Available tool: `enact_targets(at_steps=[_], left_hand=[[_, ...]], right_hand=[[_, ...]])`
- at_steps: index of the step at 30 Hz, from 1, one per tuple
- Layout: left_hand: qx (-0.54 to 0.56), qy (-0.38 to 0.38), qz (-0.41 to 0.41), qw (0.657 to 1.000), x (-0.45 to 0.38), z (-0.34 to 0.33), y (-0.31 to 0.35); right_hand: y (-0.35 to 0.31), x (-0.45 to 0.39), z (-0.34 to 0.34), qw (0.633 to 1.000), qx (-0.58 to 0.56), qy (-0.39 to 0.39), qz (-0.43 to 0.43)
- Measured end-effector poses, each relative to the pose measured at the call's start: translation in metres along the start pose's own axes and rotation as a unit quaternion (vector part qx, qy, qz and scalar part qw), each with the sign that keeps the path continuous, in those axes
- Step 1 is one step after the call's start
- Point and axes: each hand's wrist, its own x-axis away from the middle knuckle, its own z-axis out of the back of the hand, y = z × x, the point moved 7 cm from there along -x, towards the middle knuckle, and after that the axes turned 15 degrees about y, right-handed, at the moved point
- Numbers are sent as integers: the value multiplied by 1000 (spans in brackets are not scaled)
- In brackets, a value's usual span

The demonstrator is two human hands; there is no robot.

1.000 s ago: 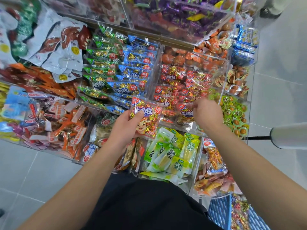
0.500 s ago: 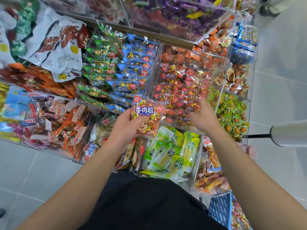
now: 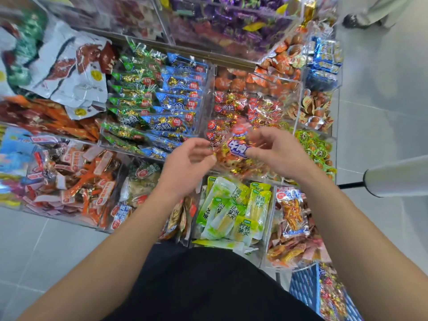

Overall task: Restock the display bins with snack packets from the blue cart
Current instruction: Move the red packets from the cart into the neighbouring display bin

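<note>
Both forearms reach forward from the bottom edge of the view, bare to past the elbow, converging over the middle of the display bins [image 3: 209,93]. The left hand [image 3: 188,162] hovers palm turned inward and slightly up, its fingers [image 3: 199,144] loosely curled and spread, holding nothing. The right hand [image 3: 279,154] sits just beside it, wrist bent, thumb and fingers pinching a red snack packet [image 3: 238,143] with a purple label (motion blur softens its edges). That packet hangs tilted between the two hands, above the front of the bin of red packets [image 3: 245,107], close to the left fingertips; whether they touch it cannot be told.

To the left of that bin lies the compartment of green and blue packets [image 3: 159,100], stacked in slanted rows. Nearer the person, a bin of pale green pouches [image 3: 234,209] sits below the hands, with orange-printed packs [image 3: 293,212] in the next bin to the right. The blue cart [image 3: 305,288] shows only as a mesh corner at the lower right edge, with bright packets inside. A grey tiled floor [image 3: 382,112] runs along the right side of the display.
</note>
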Motion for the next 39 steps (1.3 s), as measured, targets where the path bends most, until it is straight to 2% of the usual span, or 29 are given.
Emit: enact_targets(at_steps=[2, 4, 6, 9, 14, 21, 27, 32, 36, 39], left_hand=[[-67, 86, -69, 992, -5, 22, 3], [-139, 140, -148, 969, -9, 38, 7], [-230, 128, -184, 947, -19, 39, -2], [-350, 71, -165, 919, -26, 27, -26], [-382, 61, -192, 902, -23, 15, -41], [-377, 65, -206, 901, -25, 15, -49], [-369, 69, -204, 904, -26, 15, -51], [-371, 70, -201, 904, -25, 16, -50], [-365, 72, -197, 907, -24, 16, -48], [-364, 72, -200, 907, -25, 16, -51]], right_hand=[[12, -4, 19, 998, 43, 47, -2], [19, -5, 31, 990, 119, 68, 18], [21, -4, 32, 981, 171, 74, 45], [24, -1, 17, 970, 230, 42, 63], [30, 4, -11, 958, 281, 16, 45], [16, -6, 16, 938, 328, 96, 53], [25, -8, -8, 917, 395, 23, 43], [30, -13, -32, 929, 365, 41, 51], [60, -6, -48, 925, 378, -33, -11], [68, 1, -55, 917, 394, -59, -1]])
